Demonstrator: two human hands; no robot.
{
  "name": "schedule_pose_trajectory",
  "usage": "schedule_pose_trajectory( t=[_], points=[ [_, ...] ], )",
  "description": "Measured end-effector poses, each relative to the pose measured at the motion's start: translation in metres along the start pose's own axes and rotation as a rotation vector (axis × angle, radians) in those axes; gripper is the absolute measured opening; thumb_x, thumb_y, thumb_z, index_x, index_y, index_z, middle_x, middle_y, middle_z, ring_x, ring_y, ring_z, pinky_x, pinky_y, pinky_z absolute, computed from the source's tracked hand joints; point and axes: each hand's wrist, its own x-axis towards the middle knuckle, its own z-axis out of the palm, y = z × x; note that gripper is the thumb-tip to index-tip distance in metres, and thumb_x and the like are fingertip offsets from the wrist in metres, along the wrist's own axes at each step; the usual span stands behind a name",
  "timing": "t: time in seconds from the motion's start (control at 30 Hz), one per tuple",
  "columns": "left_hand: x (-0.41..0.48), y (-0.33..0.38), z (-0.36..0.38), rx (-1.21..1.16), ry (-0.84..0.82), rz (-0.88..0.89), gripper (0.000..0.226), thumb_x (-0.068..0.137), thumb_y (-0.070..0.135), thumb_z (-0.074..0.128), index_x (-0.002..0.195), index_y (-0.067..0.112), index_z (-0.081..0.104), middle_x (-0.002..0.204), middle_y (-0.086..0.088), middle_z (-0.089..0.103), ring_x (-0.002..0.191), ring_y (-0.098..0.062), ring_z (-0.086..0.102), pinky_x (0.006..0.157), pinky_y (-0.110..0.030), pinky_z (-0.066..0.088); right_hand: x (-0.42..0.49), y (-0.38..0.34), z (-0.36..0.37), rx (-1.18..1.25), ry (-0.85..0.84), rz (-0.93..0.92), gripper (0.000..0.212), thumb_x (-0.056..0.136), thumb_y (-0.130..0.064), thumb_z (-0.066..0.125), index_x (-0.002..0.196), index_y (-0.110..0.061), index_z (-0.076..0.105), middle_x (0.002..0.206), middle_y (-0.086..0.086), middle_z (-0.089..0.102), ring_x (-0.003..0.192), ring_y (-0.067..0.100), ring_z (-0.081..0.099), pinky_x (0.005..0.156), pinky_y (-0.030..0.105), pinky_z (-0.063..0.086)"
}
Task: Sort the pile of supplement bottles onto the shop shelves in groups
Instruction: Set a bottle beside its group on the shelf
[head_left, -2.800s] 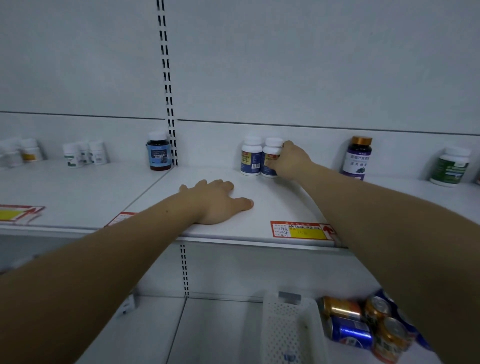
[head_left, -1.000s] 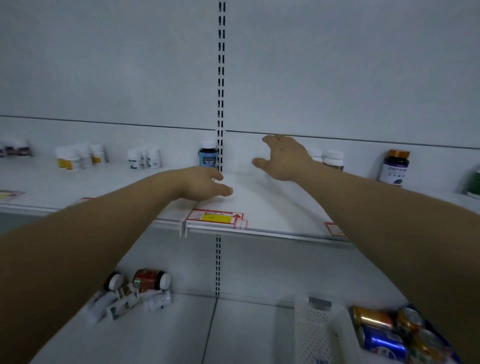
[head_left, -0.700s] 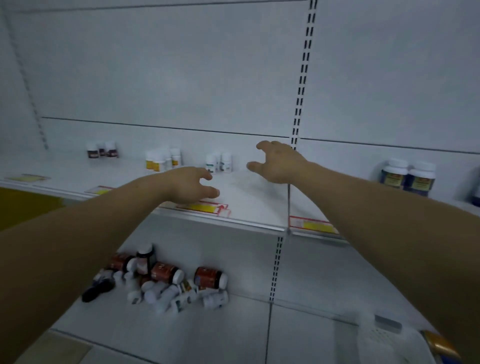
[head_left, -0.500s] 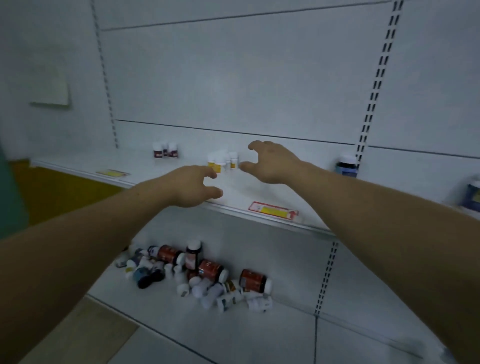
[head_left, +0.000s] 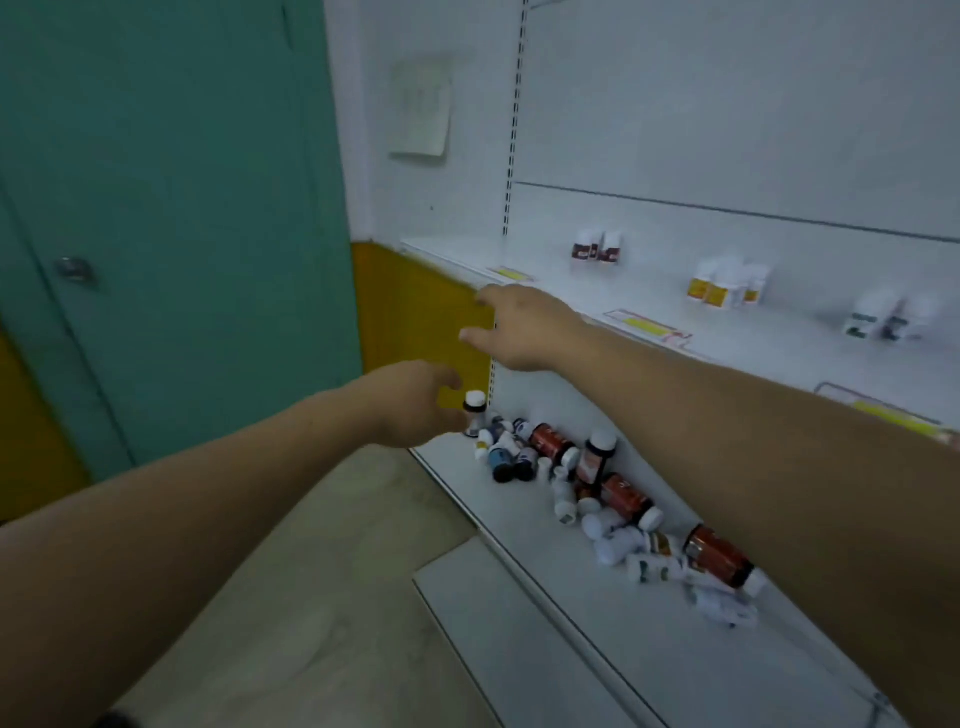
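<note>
A pile of supplement bottles (head_left: 602, 488) lies on the bottom shelf (head_left: 649, 649), mostly tipped over, some with red-brown labels. One small white-capped bottle (head_left: 475, 410) stands upright at the pile's left end. My left hand (head_left: 415, 402) hovers just left of that bottle, fingers relaxed, holding nothing. My right hand (head_left: 519, 327) is stretched out above the pile at the upper shelf's (head_left: 769, 338) front edge, fingers spread and empty. On the upper shelf stand sorted groups: dark-red-labelled bottles (head_left: 596, 248), yellow-labelled bottles (head_left: 724, 286) and white bottles (head_left: 883, 317).
A teal door (head_left: 171, 218) and a yellow wall panel (head_left: 415, 312) stand left of the shelving. Yellow price tags (head_left: 649, 327) line the upper shelf's edge. A paper note (head_left: 421, 111) hangs on the white wall. Beige floor (head_left: 322, 571) lies below.
The view has swung left and down from the middle of the shelves to the pile. Both hands left the upper shelf and moved toward the pile; the left one has dropped near the upright bottle.
</note>
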Motion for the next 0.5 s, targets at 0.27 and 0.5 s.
schedule_pose_trajectory(
  t=[0.27, 0.5],
  points=[
    [0.024, -0.072, 0.063, -0.046, -0.143, 0.042, 0.057, 0.092, 0.050, 0.052, 0.140, 0.022, 0.042, 0.141, -0.005, 0.044, 0.124, -0.021, 0.045, 0.094, -0.028, 0.040, 0.031, -0.004, 0.119, 0.013, -0.196, 0.146, 0.050, 0.096, -0.048, 0.045, 0.134, -0.016, 0.046, 0.130, 0.010, 0.053, 0.110, 0.026, 0.051, 0.080, 0.033, 0.040],
    [0.086, -0.138, 0.094, -0.044, -0.274, 0.105, 0.055, 0.091, 0.046, 0.054, 0.139, 0.018, 0.044, 0.139, -0.006, 0.047, 0.122, -0.022, 0.048, 0.097, -0.029, 0.041, 0.051, 0.010, 0.196, 0.128, -0.293, 0.383, 0.047, 0.093, -0.047, 0.047, 0.124, -0.012, 0.053, 0.124, 0.012, 0.058, 0.103, 0.030, 0.055, 0.083, 0.033, 0.046]
  ],
)
